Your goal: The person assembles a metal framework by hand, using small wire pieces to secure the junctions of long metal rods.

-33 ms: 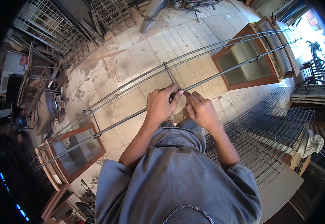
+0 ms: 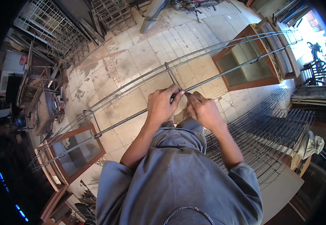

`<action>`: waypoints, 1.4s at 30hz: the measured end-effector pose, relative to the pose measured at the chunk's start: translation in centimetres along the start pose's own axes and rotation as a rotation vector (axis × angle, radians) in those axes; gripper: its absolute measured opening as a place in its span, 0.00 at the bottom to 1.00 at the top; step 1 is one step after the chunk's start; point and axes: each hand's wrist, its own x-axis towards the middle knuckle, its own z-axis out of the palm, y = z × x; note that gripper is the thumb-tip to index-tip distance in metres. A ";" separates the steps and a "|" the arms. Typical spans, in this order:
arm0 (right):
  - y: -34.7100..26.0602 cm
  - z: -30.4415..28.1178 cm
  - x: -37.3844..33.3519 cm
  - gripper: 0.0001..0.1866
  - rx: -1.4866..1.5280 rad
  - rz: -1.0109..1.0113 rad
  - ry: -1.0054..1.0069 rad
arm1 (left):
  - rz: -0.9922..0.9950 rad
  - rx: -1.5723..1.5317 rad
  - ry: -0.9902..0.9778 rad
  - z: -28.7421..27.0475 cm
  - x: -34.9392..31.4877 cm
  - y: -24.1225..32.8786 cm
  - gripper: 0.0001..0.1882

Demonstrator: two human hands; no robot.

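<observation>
The left hand [image 2: 162, 105] and the right hand [image 2: 204, 109] both pinch their fingers tight on the near long bar of the metal rod cage [image 2: 133, 84], by its middle loop.

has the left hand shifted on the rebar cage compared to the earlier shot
No. The left hand sits at the same spot beside the stirrup, as before.

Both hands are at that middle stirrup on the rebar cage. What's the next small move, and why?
Probably seat and tighten the joint: the left hand and right hand pinch together where the middle stirrup crosses the near long bar, while the cage spans two wooden cabinets.
</observation>
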 end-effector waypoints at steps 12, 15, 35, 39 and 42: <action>-3.4 -8.9 9.4 0.09 -0.568 -0.715 -0.564 | 0.077 -0.143 0.063 -0.9 -1.3 -0.4 0.09; -5.3 -9.3 11.6 0.09 -0.616 -0.784 -0.643 | 0.055 -0.185 0.025 -1.4 -1.2 0.0 0.08; 0.7 -3.3 6.7 0.09 0.270 -0.099 -0.130 | -0.249 -0.584 -0.128 -2.3 1.2 -1.0 0.13; 0.9 -1.6 6.6 0.09 0.414 -0.052 -0.105 | -0.258 -0.774 -0.089 -1.1 1.3 -2.1 0.16; 1.4 -1.5 6.5 0.07 0.446 -0.048 -0.128 | -0.222 -0.570 -0.089 -2.0 1.5 -1.3 0.14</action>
